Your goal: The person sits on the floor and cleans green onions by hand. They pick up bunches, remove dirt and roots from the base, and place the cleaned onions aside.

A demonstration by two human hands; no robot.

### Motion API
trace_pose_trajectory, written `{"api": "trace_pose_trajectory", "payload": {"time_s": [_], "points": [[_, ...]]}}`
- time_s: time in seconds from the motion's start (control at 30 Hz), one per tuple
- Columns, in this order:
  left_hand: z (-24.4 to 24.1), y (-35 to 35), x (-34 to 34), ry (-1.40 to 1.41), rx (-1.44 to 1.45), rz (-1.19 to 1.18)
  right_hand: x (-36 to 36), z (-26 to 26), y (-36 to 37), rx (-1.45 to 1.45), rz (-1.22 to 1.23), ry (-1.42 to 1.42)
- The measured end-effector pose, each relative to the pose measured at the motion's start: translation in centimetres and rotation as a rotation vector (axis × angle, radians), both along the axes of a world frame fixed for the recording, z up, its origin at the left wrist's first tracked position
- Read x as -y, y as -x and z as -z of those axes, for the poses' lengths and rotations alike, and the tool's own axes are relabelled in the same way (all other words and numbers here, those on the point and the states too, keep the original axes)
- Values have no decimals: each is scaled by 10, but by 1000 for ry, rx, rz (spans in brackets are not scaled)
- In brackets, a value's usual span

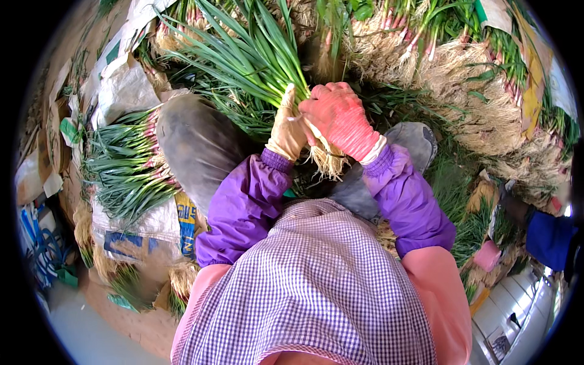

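Observation:
My left hand (287,125), in a cream glove, grips a bunch of green garlic or spring onions (269,73) at the pale stems. My right hand (340,116), in a coral-red knitted glove, closes around the same bunch from the other side. Long green leaves fan out away from me toward the upper left. Below my hands hang the pale roots (331,159). Part of the stems is hidden by the gloves. Loose green leaves (228,102) lie on the ground beneath, between my knees.
Sorted plants with reddish stems (137,159) lie on a white woven sack (141,228) to my left. A large heap of rooted plants (474,86) curves around the front and right. My bent knee (196,137) stands beside the sack. Dark blue fabric (550,239) shows at far right.

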State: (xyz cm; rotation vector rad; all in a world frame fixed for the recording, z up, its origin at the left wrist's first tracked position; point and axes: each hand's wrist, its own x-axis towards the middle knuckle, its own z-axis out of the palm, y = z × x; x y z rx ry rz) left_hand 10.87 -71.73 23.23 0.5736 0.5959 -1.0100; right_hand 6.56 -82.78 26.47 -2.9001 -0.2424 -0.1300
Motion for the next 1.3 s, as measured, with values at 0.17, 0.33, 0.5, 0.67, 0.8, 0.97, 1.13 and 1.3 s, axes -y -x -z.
{"api": "trace_pose_trajectory", "payload": {"time_s": [0.17,0.33,0.5,0.67,0.8,0.97,1.13,1.3], "points": [[60,-2,-18,63,354,188,13,-28,17,-260,246,-1307],[40,5,-2,-49,462,116,37,-47,0,-47,279,-1080],[25,13,-6,-232,547,251,-4,13,-78,66,218,24],[30,2,-12,-139,555,219,42,-34,-79,75,388,-992],[34,-2,-14,-96,504,184,127,-83,9,587,29,-2253],[6,-24,-6,58,466,37,158,-60,107,-247,1057,-461],[-4,-53,16,113,567,-36,50,-48,29,-315,588,-1426],[44,-83,35,92,536,-88,24,19,13,-739,570,-1630]]}}
